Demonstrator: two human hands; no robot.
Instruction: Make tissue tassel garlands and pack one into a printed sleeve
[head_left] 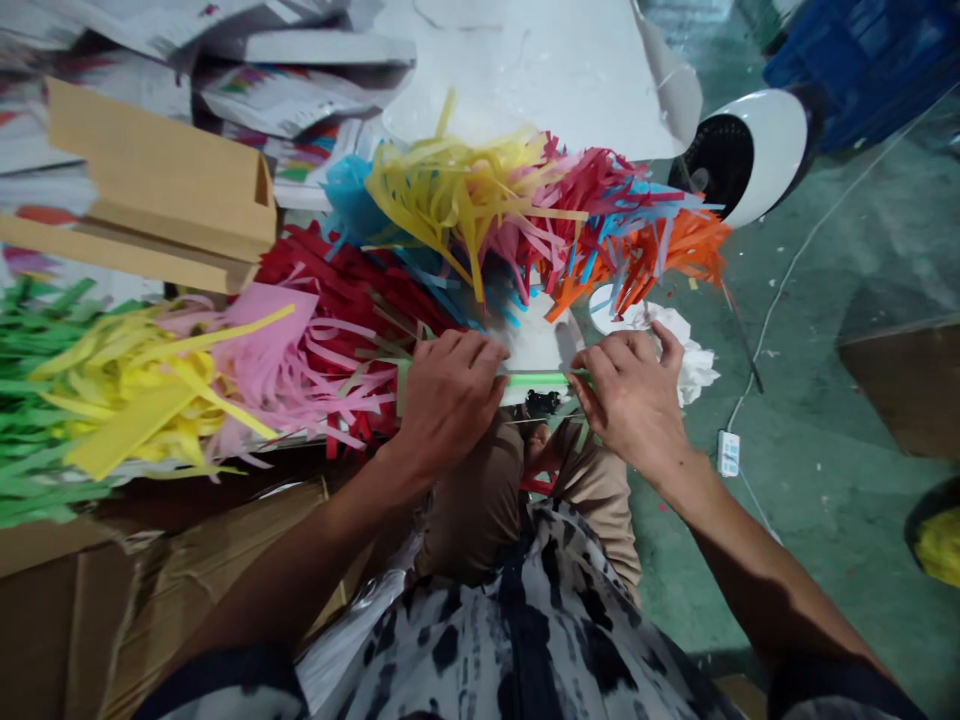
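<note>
Between my hands a narrow strip of light green paper (538, 379) stretches straight along the near edge of the white work surface (534, 335). My left hand (456, 388) is closed over its left end, fingers curled and pressed together. At the other end my right hand (634, 390) pinches the strip between thumb and fingers. Pale green paper shows beside and partly under my left hand. Just beyond the hands lies a heap of fringed tissue paper, with yellow (457, 190), red, pink, blue and orange (686, 245) bunches.
More fringed bunches, pink (266, 330), yellow (142, 385) and green (45, 400), spread to the left. An opened cardboard box (169, 180) lies behind them. Crumpled white paper (694, 355) sits right of my right hand. A white fan (772, 150) and a power strip (728, 453) are further right.
</note>
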